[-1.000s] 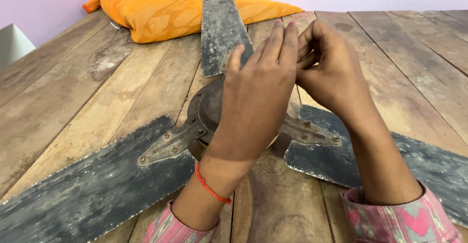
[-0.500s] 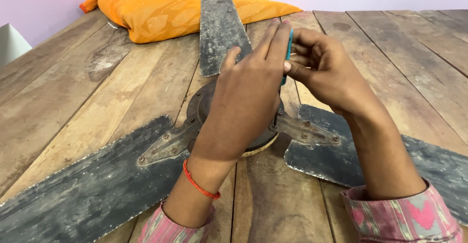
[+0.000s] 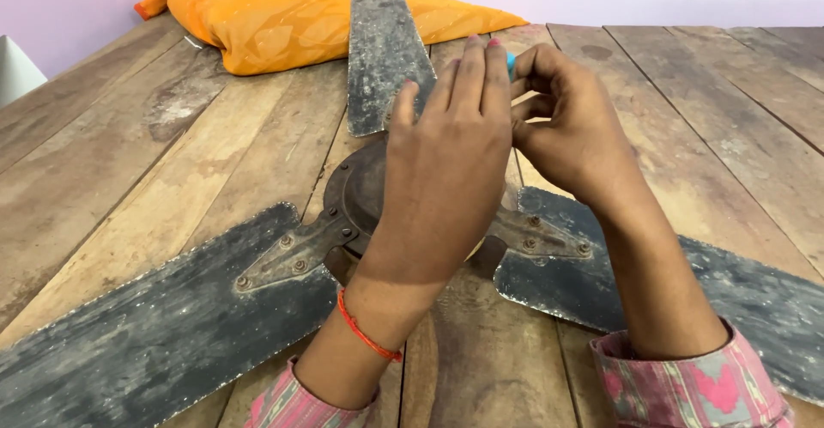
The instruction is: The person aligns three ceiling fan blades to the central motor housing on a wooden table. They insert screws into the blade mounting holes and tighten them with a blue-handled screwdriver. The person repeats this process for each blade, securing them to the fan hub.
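Observation:
An old, dirty ceiling fan lies flat on a wooden plank surface. Its round rusty hub point(image 3: 356, 192) sits mostly under my left hand point(image 3: 446, 162), whose fingers point away from me. My right hand point(image 3: 566, 132) is raised beside it, fingers curled, pinching a small blue thing point(image 3: 511, 63) together with the left fingertips. Only a sliver of the blue thing shows. Three dark blades spread out: one far point(image 3: 382, 50), one near left point(image 3: 163, 333), one near right point(image 3: 738, 295).
An orange cloth bundle point(image 3: 275, 16) lies at the far edge of the planks point(image 3: 154, 179), behind the far blade. A pale wall runs along the back. A white object point(image 3: 15, 72) stands at the far left.
Both hands have shifted slightly and the right fingers have opened a little; the blue thing between the fingertips has come into sight. The fan has not moved.

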